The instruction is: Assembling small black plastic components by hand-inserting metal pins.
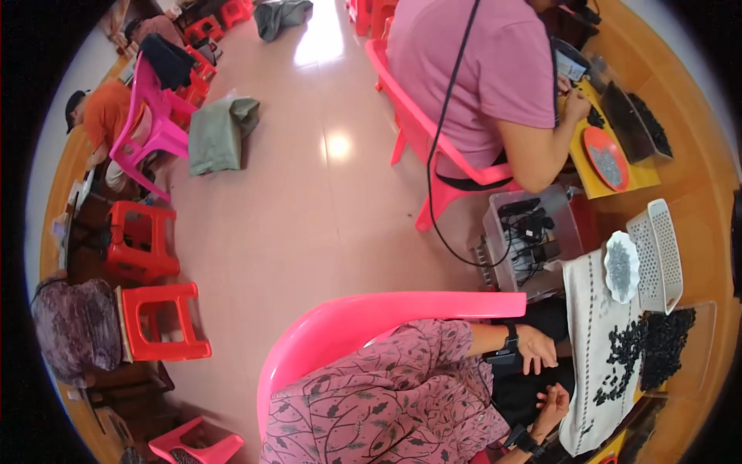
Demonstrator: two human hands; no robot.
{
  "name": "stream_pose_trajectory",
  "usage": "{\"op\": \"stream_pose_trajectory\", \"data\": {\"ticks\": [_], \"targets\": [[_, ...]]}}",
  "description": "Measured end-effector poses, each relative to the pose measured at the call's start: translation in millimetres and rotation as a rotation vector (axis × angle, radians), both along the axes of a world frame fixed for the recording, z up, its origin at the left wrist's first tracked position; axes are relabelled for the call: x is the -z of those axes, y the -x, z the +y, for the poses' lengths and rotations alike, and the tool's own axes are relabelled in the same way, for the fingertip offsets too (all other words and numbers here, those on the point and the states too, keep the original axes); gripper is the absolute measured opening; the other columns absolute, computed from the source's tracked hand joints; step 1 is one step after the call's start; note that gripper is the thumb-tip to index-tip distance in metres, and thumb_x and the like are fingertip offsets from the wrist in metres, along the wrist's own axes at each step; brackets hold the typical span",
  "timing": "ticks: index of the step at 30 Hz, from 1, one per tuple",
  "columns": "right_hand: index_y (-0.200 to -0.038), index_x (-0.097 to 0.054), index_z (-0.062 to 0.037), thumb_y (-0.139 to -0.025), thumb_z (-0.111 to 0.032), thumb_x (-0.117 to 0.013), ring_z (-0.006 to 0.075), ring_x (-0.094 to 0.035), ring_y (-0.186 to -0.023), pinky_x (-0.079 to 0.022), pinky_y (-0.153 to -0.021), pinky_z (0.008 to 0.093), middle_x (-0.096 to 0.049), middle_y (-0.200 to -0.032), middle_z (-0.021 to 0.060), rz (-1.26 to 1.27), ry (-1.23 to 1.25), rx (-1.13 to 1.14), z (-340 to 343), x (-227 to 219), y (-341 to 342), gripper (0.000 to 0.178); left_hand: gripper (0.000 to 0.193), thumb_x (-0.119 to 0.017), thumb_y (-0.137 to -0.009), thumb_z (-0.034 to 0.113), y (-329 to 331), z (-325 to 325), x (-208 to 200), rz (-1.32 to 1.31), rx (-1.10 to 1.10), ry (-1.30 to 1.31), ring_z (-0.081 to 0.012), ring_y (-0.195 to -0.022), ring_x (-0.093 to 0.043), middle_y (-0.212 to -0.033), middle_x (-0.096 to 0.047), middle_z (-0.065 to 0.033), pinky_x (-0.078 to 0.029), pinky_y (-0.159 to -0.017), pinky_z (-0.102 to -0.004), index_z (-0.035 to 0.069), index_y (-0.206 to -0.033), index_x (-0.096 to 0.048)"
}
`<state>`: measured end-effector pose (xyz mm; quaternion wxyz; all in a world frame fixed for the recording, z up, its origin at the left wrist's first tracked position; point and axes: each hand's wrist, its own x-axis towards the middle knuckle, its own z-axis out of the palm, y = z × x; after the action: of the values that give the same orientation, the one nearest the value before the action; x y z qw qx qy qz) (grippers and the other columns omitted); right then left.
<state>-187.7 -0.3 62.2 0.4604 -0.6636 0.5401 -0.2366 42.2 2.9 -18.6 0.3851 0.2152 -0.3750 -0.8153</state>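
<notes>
In the head view, two hands are seen over the dark trousers (pixel 529 393) of the wearer, who is seated in a pink plastic chair (pixel 309 340). The hands are kept apart from each other. The left hand (pixel 535 349) is opened, with the fingers spread loosely toward the white cloth (pixel 581 332). The right hand (pixel 552 405) is held just beside this cloth, with its fingers half bent (whether something small is kept inside cannot be told). A black band is worn on each wrist.

The white cloth, marked by a dark dotted stripe, is laid along the near edge of the wooden tabletop (pixel 709 201). On it small black pieces (pixel 618 357) are scattered, and these are joined at the far side by a dense black heap (pixel 668 348) in a clear tray (pixel 706 329). Above them in the view, a white scalloped dish (pixel 623 297) is filled with small grey pieces (pixel 620 263), and beside it a white perforated basket (pixel 654 251) is placed. Farther up, an orange-red plate (pixel 593 139) is set on a yellow sheet (pixel 591 182), near a seated co-worker (pixel 464 69).
</notes>
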Motion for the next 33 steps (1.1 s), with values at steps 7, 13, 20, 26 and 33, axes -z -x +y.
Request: {"op": "stream_pose_trajectory", "data": {"ticks": [7, 13, 20, 26, 33], "targets": [[-0.107, -0.059, -0.0026, -0.094, -0.021, -0.061, 0.0099, -0.061, -0.059, -0.042, -0.044, 0.0184, -0.065, -0.086, 0.0062, -0.072, -0.059, -0.006, 4, 1, 6, 0.023, 0.067, -0.063, -0.091, 0.035, 3, 1, 2, -0.048, 0.043, -0.059, -0.0412, -0.116, -0.052, -0.134, -0.043, -0.0251, -0.052, -0.085, -0.0532, -0.006, -0.136, -0.036], [-0.109, -0.057, 0.0011, -0.095, -0.016, -0.057, 0.0137, -0.063, -0.060, -0.046, -0.045, 0.0217, -0.065, -0.089, 0.0099, -0.105, -0.061, -0.039, -4, 1, 18, 0.021, 0.065, -0.062, -0.093, 0.032, 2, -1, -3, -0.047, 0.058, -0.069, -0.0373, -0.113, -0.055, -0.132, -0.046, -0.0226, -0.053, -0.084, -0.0486, -0.006, -0.139, -0.035], [-0.107, -0.060, 0.0001, -0.094, -0.013, -0.059, 0.0124, -0.063, -0.061, -0.047, -0.047, 0.0209, -0.066, -0.087, 0.0078, -0.133, -0.144, 0.014, -1, -6, 6, 0.019, 0.061, -0.061, -0.094, 0.031, -2, 3, -6, -0.043, 0.068, -0.173, -0.0311, -0.110, -0.058, -0.132, -0.047, -0.0197, -0.052, -0.087, -0.0457, -0.003, -0.139, -0.037], [-0.106, -0.059, 0.0001, -0.093, -0.008, -0.058, 0.0115, -0.064, -0.061, -0.047, -0.047, 0.0200, -0.064, -0.088, 0.0054, -0.209, -0.205, 0.032, 1, -7, 14, 0.015, 0.056, -0.059, -0.095, 0.029, 1, 4, -10, 0.000, 0.073, -0.195, -0.0288, -0.110, -0.058, -0.133, -0.047, -0.0190, -0.052, -0.087, -0.0442, -0.001, -0.138, -0.039], [-0.108, -0.058, -0.0005, -0.094, -0.010, -0.057, 0.0111, -0.063, -0.062, -0.047, -0.049, 0.0197, -0.065, -0.087, 0.0051, -0.202, -0.265, 0.028, 1, -9, 11, 0.018, 0.051, -0.054, -0.098, 0.028, -2, 7, -14, 0.002, 0.084, -0.221, -0.0275, -0.111, -0.058, -0.132, -0.049, -0.0166, -0.053, -0.087, -0.0429, 0.001, -0.138, -0.040]]}}
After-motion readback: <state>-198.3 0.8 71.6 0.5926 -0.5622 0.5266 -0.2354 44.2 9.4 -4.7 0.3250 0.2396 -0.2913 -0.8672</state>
